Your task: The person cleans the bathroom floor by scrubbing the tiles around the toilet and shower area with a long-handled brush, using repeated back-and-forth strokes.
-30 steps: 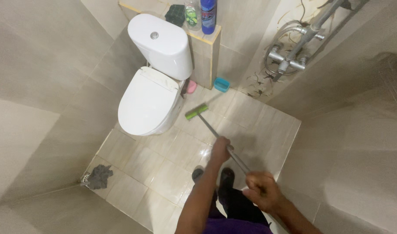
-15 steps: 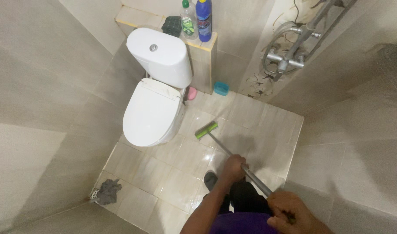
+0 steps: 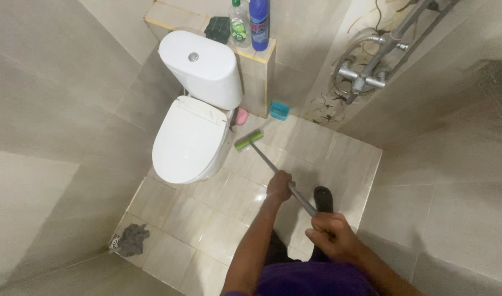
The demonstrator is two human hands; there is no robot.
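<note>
**Both hands closed on the floor scrubber's pole**

Your grip is tight on both sides: your left hand (image 3: 279, 185) wraps the metal pole (image 3: 273, 167) partway down, and your right hand (image 3: 330, 237) clenches its near end, close to your body. You hold the long-handled scrubber slanting away from you toward the far left. Its green head (image 3: 249, 140) rests on the tiled floor (image 3: 207, 219), just beside the right flank of the white toilet (image 3: 192, 137), whose lid is shut.

Near the head, at the foot of the ledge, you have a pink object (image 3: 241, 115) tucked against the toilet base and a small blue tub (image 3: 279, 110) on the floor. On the ledge (image 3: 262, 60) behind the cistern stand a blue bottle (image 3: 258, 22), a clear bottle with a green label (image 3: 240, 24) and a dark sponge (image 3: 217, 28). Shower fittings (image 3: 366, 77) hang on the far right wall. A grey rag (image 3: 131, 240) lies in the near left corner. Your dark slipper (image 3: 323, 198) shows just beside the pole, between your two hands.
</note>
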